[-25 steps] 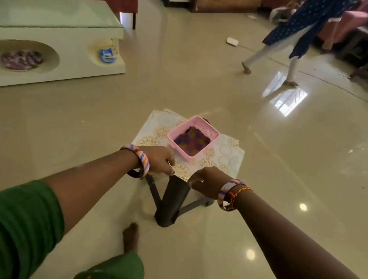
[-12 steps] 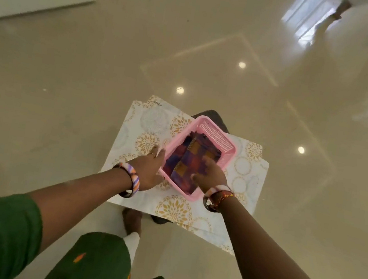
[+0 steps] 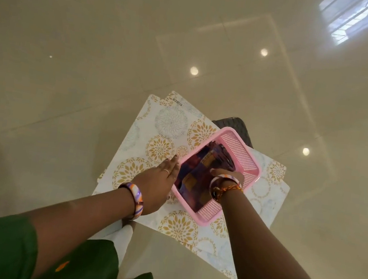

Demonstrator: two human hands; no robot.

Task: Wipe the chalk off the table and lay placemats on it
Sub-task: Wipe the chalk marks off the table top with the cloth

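Glossy beige floor tiles (image 3: 97, 44) surround the small dark table (image 3: 234, 125) we stand over, its top draped with overlapping floral placemats (image 3: 164, 136). Our left hand (image 3: 160, 181) rests on the mats, fingers straight and together against the side of a pink basket (image 3: 244, 157). Our right hand (image 3: 227, 175) reaches inside onto a folded purple-and-orange cloth (image 3: 197, 172); whether those fingers grip it, we cannot tell.
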